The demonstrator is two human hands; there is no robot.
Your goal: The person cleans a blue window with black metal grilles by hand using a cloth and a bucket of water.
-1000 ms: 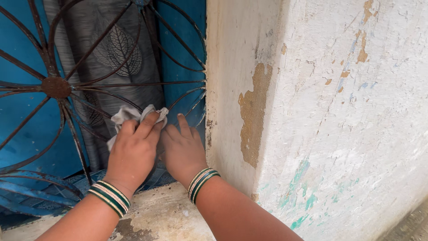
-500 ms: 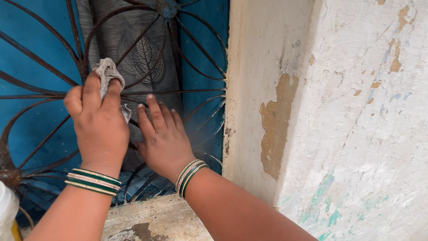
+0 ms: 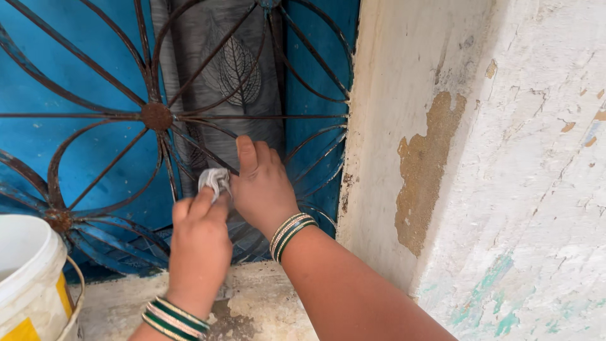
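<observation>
Your left hand (image 3: 199, 243) is curled, its fingers pinching a small grey cloth (image 3: 214, 180) against the rusted iron window grille (image 3: 156, 116), below and right of the grille's round hub. Your right hand (image 3: 262, 189) lies just right of the cloth, fingers together and laid on the grille bars, index finger raised; it touches the cloth's edge, though whether it also grips the cloth cannot be told from this angle. Both wrists carry green and gold bangles (image 3: 289, 233). Behind the grille hang a blue panel (image 3: 76, 151) and a grey leaf-patterned curtain (image 3: 233, 69). Below the grille runs a worn concrete sill (image 3: 265, 303); a white bucket (image 3: 28, 278) stands at its left end. Right of the grille rises a peeling white wall (image 3: 505, 158).
</observation>
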